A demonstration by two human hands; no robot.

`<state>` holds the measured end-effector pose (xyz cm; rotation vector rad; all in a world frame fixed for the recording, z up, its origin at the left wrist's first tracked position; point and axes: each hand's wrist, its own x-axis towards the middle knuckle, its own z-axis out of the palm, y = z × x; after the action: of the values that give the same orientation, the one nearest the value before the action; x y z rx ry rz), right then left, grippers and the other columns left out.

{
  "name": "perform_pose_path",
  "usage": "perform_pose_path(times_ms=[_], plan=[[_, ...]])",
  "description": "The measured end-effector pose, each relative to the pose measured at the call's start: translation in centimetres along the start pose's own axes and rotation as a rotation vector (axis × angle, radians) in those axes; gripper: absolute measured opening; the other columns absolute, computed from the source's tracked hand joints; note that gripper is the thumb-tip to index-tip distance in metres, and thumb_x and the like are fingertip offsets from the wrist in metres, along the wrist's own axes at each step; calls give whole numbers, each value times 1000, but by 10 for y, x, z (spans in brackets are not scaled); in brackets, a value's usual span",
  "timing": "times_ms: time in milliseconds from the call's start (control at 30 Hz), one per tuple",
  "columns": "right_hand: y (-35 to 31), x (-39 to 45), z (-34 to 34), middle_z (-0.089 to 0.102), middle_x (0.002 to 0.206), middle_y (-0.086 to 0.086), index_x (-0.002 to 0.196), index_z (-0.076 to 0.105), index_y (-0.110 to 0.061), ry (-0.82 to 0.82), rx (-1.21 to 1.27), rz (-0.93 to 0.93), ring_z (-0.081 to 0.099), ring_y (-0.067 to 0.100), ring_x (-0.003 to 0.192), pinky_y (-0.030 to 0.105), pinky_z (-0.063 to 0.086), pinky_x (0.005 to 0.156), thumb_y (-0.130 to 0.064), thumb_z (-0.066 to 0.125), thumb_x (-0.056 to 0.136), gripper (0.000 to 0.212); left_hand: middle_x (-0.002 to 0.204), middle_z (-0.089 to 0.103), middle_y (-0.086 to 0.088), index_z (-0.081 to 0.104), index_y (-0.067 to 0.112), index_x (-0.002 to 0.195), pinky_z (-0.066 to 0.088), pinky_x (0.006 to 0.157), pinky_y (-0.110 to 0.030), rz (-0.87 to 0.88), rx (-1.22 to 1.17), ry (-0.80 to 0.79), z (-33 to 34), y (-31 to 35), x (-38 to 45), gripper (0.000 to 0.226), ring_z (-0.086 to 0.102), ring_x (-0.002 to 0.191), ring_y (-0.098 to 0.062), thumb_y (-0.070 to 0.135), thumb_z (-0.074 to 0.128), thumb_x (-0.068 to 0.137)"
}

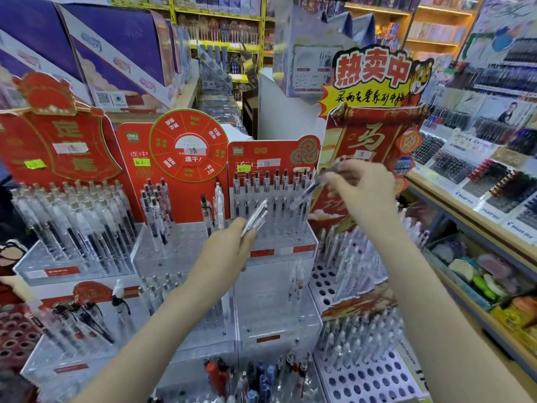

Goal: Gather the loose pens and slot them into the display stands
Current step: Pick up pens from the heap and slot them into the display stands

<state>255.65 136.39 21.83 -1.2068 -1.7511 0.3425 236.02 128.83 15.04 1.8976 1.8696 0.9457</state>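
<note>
My left hand [229,245] grips a small bunch of clear pens [257,216] that point up and to the right, in front of the middle display stand [279,248]. My right hand [363,193] pinches a single clear pen [308,193], tilted with its tip down-left over the pens standing in that stand's back rows. The stand is clear acrylic with a red backing card, and its front holes are empty.
Clear stands full of pens sit at the left [72,228] and centre-left [174,242]. A white perforated stand [363,373] lies at lower right. Loose coloured pens [255,376] stand at the bottom centre. A wooden shelf [465,216] of pens runs along the right.
</note>
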Motion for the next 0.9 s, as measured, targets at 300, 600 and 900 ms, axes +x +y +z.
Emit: perform_pose_path(times_ms=[300, 600, 900], plan=[[0, 1, 20, 68, 77, 15, 88, 64, -4, -54, -234, -126, 66, 32, 70, 48, 55, 70, -19, 54, 94, 18, 62, 55, -2, 46, 12, 87, 43, 52, -25, 19, 84, -12, 3, -6, 8, 24, 62, 57, -19, 29, 35, 101], [8, 13, 41, 66, 76, 18, 86, 59, 1, -171, -359, -19, 65, 35, 70, 46, 56, 68, -23, 55, 93, 25, 66, 62, -11, 52, 6, 91, 51, 63, -42, 38, 94, 54, 7, -10, 12, 28, 61, 57, -26, 28, 37, 101], [10, 2, 65, 65, 75, 17, 78, 56, -2, -125, -452, 25, 64, 33, 70, 41, 56, 70, -21, 51, 96, 27, 79, 69, -9, 48, 12, 87, 52, 62, -40, 40, 47, 67, 9, -14, 9, 26, 60, 53, -19, 30, 36, 101]])
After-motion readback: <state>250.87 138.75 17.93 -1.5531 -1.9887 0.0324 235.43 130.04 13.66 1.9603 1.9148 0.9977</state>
